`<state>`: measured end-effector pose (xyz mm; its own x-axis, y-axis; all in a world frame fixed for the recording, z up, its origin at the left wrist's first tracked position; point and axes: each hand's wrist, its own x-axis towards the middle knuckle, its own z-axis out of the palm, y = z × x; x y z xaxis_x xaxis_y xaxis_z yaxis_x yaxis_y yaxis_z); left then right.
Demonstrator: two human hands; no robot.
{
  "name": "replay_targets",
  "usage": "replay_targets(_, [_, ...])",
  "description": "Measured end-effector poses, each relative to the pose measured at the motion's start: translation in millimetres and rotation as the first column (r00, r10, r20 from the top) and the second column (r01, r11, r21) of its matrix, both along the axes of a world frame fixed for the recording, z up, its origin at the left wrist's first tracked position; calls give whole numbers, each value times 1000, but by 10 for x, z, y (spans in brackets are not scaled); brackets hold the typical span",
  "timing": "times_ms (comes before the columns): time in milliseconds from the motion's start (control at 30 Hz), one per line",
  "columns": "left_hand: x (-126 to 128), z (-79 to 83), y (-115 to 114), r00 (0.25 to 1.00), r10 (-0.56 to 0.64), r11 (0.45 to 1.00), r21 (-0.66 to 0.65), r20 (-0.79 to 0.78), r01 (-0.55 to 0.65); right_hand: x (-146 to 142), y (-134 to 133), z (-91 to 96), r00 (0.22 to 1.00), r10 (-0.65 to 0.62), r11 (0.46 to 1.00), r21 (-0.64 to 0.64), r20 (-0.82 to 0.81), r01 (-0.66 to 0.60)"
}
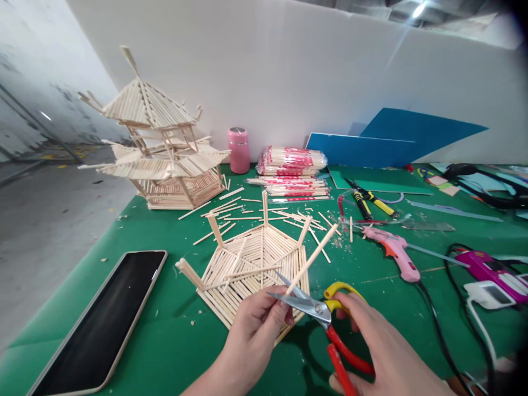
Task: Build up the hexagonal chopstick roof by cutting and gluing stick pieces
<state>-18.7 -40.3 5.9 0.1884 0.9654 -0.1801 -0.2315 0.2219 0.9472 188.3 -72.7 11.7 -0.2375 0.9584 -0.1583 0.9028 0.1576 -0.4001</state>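
Observation:
My left hand (259, 327) is closed, pinching a wooden stick (314, 257) that slants up to the right. Scissors (317, 309) with red and yellow handles are in my right hand (373, 335), their blades parted around the stick just above my left fingertips. Below and behind the hands lies a polygonal base of glued sticks (235, 269), with several short posts standing at its corners. My left hand covers part of its near edge.
A stick pagoda model (165, 165) stands back left near a pink bottle (238, 151). Packs of sticks (292, 162) lie at the back. A phone (103, 319) lies left; a pink glue gun (394, 250), pliers (369, 201) and a purple power strip (490, 272) lie right.

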Motion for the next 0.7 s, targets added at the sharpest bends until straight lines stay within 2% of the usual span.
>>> replay_targets(433, [-34, 1, -13, 990, 19, 997, 77, -136, -9, -63, 88, 57, 996, 9, 996, 87, -86, -2])
replay_targets(567, [-41, 5, -9, 986, 28, 989, 148, -166, -3, -83, 106, 103, 997, 4, 1000, 24, -82, -2])
replay_targets(700, [-48, 21, -15, 985, 35, 977, 215, -167, 2, -55, 86, 58, 991, -4, 1000, -17, -133, 2])
